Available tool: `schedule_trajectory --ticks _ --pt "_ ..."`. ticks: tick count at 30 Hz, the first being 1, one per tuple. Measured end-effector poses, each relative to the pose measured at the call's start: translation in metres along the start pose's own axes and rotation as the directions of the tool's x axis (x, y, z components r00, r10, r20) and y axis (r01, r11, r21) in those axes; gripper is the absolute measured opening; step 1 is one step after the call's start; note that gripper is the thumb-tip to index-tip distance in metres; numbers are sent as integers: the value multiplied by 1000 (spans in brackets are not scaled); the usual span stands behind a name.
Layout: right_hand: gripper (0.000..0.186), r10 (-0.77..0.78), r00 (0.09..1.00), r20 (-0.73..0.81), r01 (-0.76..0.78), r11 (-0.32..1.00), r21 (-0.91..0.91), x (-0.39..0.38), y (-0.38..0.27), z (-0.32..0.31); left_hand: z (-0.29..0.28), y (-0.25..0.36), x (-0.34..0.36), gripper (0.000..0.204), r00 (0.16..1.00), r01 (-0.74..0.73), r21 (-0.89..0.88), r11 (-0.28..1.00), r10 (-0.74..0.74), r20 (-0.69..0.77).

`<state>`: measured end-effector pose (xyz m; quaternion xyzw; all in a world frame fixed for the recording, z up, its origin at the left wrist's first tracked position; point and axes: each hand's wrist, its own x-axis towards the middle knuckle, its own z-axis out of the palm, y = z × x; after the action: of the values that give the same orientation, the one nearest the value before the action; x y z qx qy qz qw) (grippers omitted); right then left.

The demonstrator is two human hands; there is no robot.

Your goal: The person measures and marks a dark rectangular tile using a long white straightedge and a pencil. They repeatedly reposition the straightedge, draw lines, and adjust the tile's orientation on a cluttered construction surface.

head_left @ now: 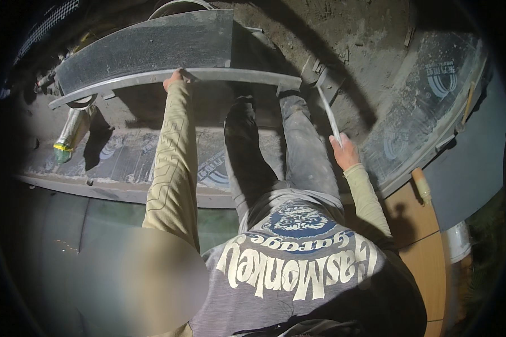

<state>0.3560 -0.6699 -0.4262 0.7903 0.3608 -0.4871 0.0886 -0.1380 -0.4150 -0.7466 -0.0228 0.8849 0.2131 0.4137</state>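
Observation:
My left hand [176, 80] is closed round the edge of a long, pale straight bar [230, 74], which looks bowed in this view. Its right end is by my right shin. Just beyond the bar lies a wide dark grey slab [146, 46] with a dusty surface. Off to the right, my right hand [346, 153] grips a thin, light-coloured tool [329, 111] that points away from me. The tool's far end is near small debris on the dirty ground, and I cannot make out its exact kind.
A clear bottle with a yellow band [64, 147] lies at the left. Film-covered boards [405, 135] run across the floor. On the right are a wooden panel [413, 216] and a pale-handled object [421, 185]. A round rim [180, 7] shows behind the slab.

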Motion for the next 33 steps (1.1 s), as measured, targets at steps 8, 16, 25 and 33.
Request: schedule_trajectory --ticks 8,16,25,33 --pt "53 -124 925 -360 205 959 196 -7 -35 -29 -98 18 -108 38 941 157 -112 981 -114 319" --pt "44 -111 868 -483 379 778 501 -56 -97 1 -142 71 -204 22 905 202 -247 948 -85 416" --pt "61 82 870 -487 29 976 215 -53 -22 -95 -110 70 -351 27 729 469 -208 859 -244 639" --pt "86 -206 940 -272 165 972 -167 -89 -9 -162 -64 82 -382 37 852 66 -58 996 -26 522"
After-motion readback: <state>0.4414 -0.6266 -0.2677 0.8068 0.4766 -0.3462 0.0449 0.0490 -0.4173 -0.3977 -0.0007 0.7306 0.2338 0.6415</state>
